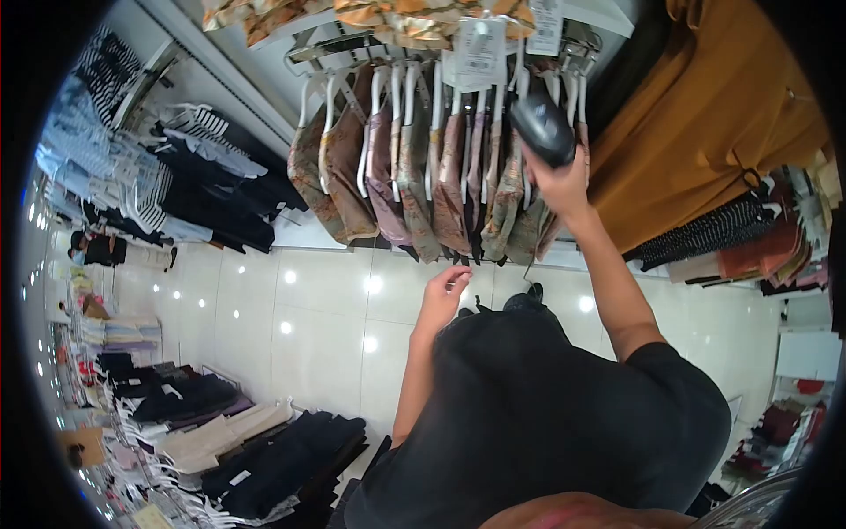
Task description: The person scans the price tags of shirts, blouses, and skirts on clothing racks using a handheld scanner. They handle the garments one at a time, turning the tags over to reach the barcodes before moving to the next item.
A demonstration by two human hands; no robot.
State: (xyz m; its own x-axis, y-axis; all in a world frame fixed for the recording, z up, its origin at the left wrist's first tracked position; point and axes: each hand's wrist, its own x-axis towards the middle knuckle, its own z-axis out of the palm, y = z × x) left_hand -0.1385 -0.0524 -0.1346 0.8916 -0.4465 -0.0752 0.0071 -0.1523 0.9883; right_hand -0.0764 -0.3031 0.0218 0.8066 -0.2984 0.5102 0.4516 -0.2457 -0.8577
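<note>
My right hand (pixel 561 183) is raised and shut on a black handheld scanner (pixel 541 128). The scanner is held up against a rack of patterned brown and mauve garments (pixel 414 181) on white hangers. White paper tags (pixel 480 48) hang just above and left of the scanner. My left hand (pixel 445 295) hovers lower, below the hems of these garments, with its fingers loosely apart and nothing in it. My black shirt (pixel 546 423) fills the lower middle of the view.
A large mustard garment (pixel 705 115) hangs right of the scanner. Racks of dark and striped clothes (pixel 189 176) line the left, and more dark and cream garments (pixel 256 445) hang at lower left. A glossy white tiled floor (pixel 317 326) lies between. Another person (pixel 97 249) stands far left.
</note>
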